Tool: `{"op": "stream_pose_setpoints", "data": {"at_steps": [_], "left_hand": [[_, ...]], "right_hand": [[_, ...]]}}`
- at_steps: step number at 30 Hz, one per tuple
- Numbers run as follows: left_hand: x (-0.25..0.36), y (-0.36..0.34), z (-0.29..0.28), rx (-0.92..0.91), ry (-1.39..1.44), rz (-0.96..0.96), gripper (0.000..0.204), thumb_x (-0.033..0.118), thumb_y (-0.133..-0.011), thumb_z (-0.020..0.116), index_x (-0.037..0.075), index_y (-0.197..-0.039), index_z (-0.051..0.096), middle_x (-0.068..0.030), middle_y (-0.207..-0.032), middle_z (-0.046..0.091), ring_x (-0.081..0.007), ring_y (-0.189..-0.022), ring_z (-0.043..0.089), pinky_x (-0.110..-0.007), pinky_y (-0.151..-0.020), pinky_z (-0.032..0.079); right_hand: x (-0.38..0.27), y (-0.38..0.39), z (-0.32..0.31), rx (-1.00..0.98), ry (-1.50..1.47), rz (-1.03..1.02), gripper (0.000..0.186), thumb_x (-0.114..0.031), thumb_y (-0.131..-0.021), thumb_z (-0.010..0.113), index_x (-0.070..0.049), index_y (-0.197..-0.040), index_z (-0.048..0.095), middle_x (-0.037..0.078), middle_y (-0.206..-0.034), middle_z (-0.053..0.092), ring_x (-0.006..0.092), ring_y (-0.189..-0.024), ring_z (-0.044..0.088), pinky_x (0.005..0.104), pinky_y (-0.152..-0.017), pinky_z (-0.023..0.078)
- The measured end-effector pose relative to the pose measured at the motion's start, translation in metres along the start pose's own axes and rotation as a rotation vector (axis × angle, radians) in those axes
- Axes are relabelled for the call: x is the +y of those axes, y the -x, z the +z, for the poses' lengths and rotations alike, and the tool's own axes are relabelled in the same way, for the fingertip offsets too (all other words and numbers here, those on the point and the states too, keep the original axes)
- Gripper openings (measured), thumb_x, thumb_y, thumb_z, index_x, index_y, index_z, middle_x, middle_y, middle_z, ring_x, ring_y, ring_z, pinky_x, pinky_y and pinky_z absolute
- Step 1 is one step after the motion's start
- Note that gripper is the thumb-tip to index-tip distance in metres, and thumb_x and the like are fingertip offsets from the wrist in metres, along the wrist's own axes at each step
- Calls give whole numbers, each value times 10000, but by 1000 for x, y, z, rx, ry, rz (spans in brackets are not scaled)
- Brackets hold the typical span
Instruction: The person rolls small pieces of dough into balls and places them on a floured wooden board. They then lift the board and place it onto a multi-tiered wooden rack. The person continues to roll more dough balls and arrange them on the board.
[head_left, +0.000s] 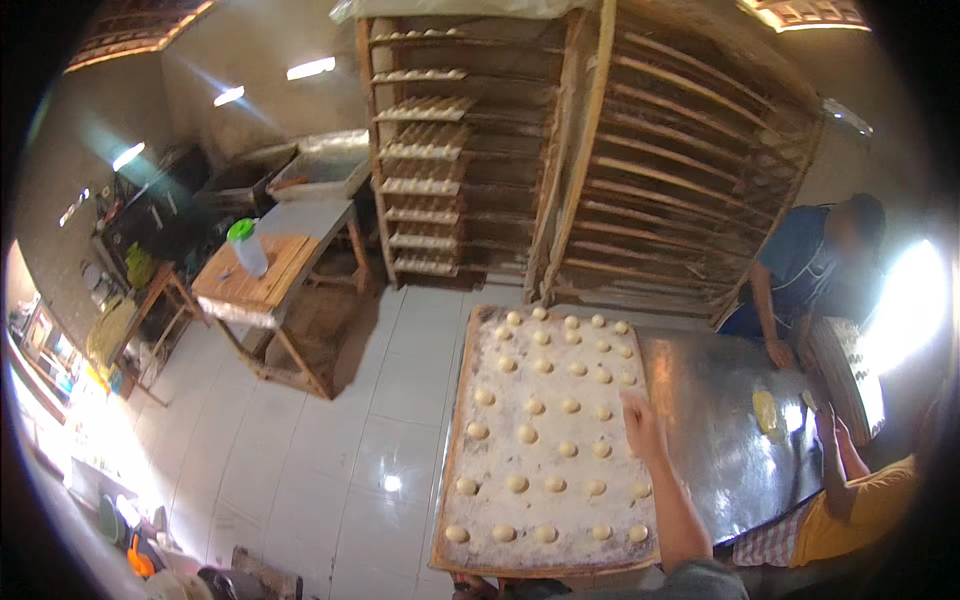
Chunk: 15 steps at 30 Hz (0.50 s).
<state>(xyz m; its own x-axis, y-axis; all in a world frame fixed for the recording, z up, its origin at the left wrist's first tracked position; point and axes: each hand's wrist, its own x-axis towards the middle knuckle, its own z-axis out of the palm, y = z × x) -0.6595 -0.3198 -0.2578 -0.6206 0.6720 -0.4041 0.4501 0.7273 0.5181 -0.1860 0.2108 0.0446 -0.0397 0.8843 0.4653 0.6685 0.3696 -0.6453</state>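
Rows of small, round, pale dough balls lie on a large floured wooden board. My right hand is over the board's right edge, beside the middle rows. Its fingers look curled together, and whatever may be between them is hidden. At the board's near left corner, a small dark shape at the picture's lower rim seems to be part of my left hand; its fingers cannot be made out.
Right of the board stretches a shiny metal table with a yellowish lump on it. Two people work at its far right, near a tray. Behind stands a wooden rack with loaded trays. A wooden table holds a green-lidded jug.
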Motion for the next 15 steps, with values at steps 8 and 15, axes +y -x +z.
{"op": "stream_pose_setpoints", "data": {"at_steps": [8, 15], "left_hand": [[-7, -98, 52, -145, -225, 760, 320, 176, -942, 567, 86, -1217, 706, -139, -985, 755, -304, -938, 706, -431, -813, 567], [-18, -284, -45, -341, -246, 473, 356, 162, -888, 618, 65, -1219, 707, -176, -1068, 742, -338, -998, 694, -476, -882, 553]], "right_hand": [[-103, 179, -14, 21, -14, 698, 207, -67, -953, 579, -77, -1072, 748, 165, -842, 709, 228, -700, 666, 345, -675, 516], [-268, 140, 106, -289, -425, 223, 219, -147, -1012, 601, -102, -1186, 726, 32, -750, 642, 118, -643, 573, 285, -612, 478]]}}
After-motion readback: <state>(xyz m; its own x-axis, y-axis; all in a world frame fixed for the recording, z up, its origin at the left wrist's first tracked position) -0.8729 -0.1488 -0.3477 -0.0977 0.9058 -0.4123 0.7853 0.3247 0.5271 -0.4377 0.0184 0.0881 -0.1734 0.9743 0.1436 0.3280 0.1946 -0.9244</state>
